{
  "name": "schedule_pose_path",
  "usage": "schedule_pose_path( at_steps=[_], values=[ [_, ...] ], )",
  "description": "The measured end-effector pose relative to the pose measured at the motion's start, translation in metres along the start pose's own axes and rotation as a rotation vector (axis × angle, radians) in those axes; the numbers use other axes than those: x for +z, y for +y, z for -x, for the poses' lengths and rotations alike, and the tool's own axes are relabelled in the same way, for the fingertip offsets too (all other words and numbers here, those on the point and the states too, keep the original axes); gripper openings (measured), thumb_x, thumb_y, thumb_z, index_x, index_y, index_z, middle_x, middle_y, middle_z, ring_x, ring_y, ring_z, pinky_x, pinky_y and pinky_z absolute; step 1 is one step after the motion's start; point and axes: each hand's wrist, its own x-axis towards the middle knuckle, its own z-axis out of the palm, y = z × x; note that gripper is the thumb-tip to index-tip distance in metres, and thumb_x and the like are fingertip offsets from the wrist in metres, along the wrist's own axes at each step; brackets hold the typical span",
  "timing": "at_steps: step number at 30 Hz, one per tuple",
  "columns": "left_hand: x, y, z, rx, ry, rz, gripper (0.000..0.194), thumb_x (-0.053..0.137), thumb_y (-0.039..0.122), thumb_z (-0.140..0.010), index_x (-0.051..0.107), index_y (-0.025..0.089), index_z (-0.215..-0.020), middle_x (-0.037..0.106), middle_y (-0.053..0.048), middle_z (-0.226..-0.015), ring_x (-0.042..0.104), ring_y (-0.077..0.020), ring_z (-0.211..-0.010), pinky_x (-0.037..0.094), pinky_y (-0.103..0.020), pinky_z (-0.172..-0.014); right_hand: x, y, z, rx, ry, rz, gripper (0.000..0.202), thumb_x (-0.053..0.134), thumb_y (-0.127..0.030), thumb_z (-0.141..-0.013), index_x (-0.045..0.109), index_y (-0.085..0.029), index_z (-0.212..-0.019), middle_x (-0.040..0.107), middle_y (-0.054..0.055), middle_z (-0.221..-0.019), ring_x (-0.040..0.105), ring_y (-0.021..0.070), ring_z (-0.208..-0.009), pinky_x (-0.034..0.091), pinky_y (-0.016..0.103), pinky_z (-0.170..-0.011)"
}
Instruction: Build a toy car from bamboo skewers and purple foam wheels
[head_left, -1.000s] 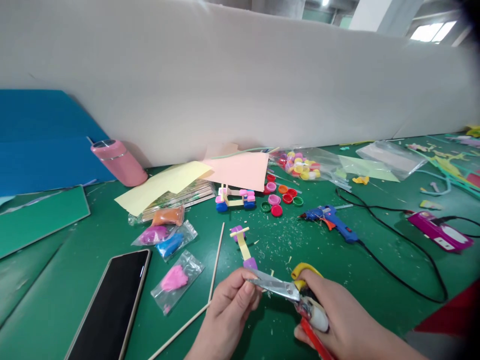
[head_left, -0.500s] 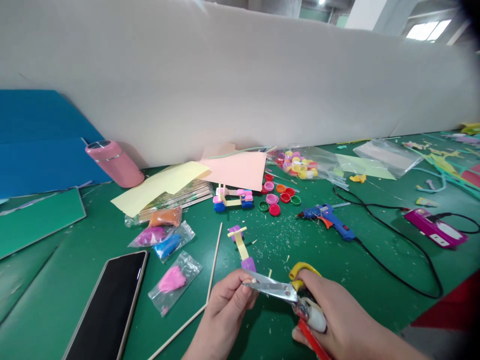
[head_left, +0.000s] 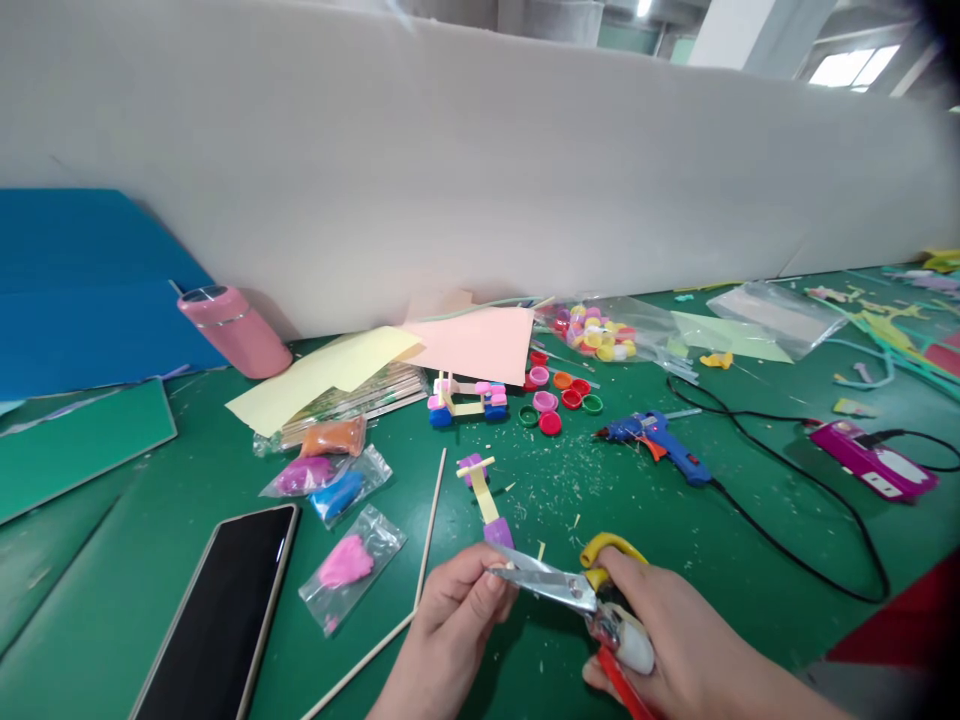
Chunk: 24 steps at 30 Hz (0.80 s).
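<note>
My right hand grips the scissors, which have one yellow and one red handle; the blades are parted and point left. At their tips my left hand pinches a tiny pale piece, mostly hidden by the fingers. Just beyond the blades lies a small purple and cream part with a short stick across its far end. Behind it stands a small blue and pink wheeled model. A thin wooden stick lies left of the part, and another stick runs beside my left wrist.
A blue glue gun with a black cable lies at right, near a purple power unit. Coloured caps sit mid-table. At left are a phone, bagged clay and a pink bottle. A white panel stands behind.
The view has shifted slightly, so everything appears a little lower. Both hands and the scissors keep nearly the same pose.
</note>
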Motion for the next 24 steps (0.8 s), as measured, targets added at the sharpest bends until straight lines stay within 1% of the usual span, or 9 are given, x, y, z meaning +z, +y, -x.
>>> schedule_pose_path(
  at_steps=[4, 9, 12, 17, 18, 24],
  values=[
    [0.0003, 0.0005, -0.0003, 0.003, 0.01, 0.013, 0.023, 0.06, 0.037, -0.076, 0.065, 0.016, -0.07, 0.039, 0.003, -0.057, 0.03, -0.0097, -0.057, 0.025, -0.022, -0.053, -0.0011, -0.0032, -0.0003, 0.03, -0.036, -0.027, 0.034, 0.063, -0.042, -0.065, 0.042, -0.021, -0.081, 0.06, -0.001, -0.066, 0.051, 0.0164, -0.053, 0.029, 0.025, -0.047],
    [-0.0004, 0.0001, 0.0011, 0.0, 0.008, 0.007, 0.023, 0.06, 0.037, -0.077, 0.065, 0.015, -0.07, 0.039, 0.003, -0.058, 0.031, -0.0102, -0.058, 0.025, -0.023, -0.054, -0.0012, -0.0067, -0.0014, 0.038, -0.044, -0.036, 0.033, 0.062, -0.04, -0.064, 0.041, -0.021, -0.081, 0.062, 0.0, -0.066, 0.052, 0.0162, -0.052, 0.029, 0.024, -0.046],
    [-0.001, -0.0004, 0.0018, -0.007, 0.0, -0.006, 0.021, 0.058, 0.035, -0.079, 0.064, 0.016, -0.072, 0.039, 0.003, -0.059, 0.03, -0.0105, -0.059, 0.025, -0.024, -0.055, -0.0001, -0.0059, -0.0012, 0.032, -0.035, -0.026, 0.03, 0.061, -0.039, -0.065, 0.04, -0.022, -0.079, 0.062, 0.0, -0.066, 0.052, 0.0164, -0.052, 0.029, 0.024, -0.046],
    [-0.0008, -0.0011, 0.0007, -0.005, -0.017, -0.008, 0.022, 0.056, 0.035, -0.08, 0.064, 0.016, -0.074, 0.036, 0.004, -0.06, 0.028, -0.0103, -0.058, 0.023, -0.024, -0.054, 0.0025, -0.0035, 0.0009, 0.032, -0.03, -0.003, 0.031, 0.06, -0.041, -0.066, 0.041, -0.021, -0.082, 0.063, 0.002, -0.068, 0.054, 0.0193, -0.055, 0.029, 0.025, -0.047],
    [-0.0008, -0.0012, 0.0006, -0.004, -0.036, -0.006, 0.022, 0.056, 0.035, -0.08, 0.063, 0.016, -0.072, 0.035, 0.004, -0.058, 0.026, -0.01, -0.057, 0.022, -0.024, -0.053, 0.0029, -0.0036, 0.0011, 0.035, -0.037, -0.006, 0.03, 0.06, -0.04, -0.066, 0.041, -0.022, -0.081, 0.063, 0.002, -0.068, 0.054, 0.0191, -0.055, 0.03, 0.025, -0.047],
    [-0.0018, -0.0023, 0.0016, 0.001, -0.033, -0.016, 0.023, 0.055, 0.034, -0.081, 0.063, 0.015, -0.072, 0.038, 0.003, -0.059, 0.029, -0.0102, -0.058, 0.022, -0.025, -0.055, 0.0029, -0.0069, 0.0017, 0.051, -0.061, -0.027, 0.029, 0.06, -0.038, -0.067, 0.039, -0.022, -0.08, 0.061, 0.002, -0.068, 0.053, 0.0184, -0.055, 0.031, 0.025, -0.048]
  ],
)
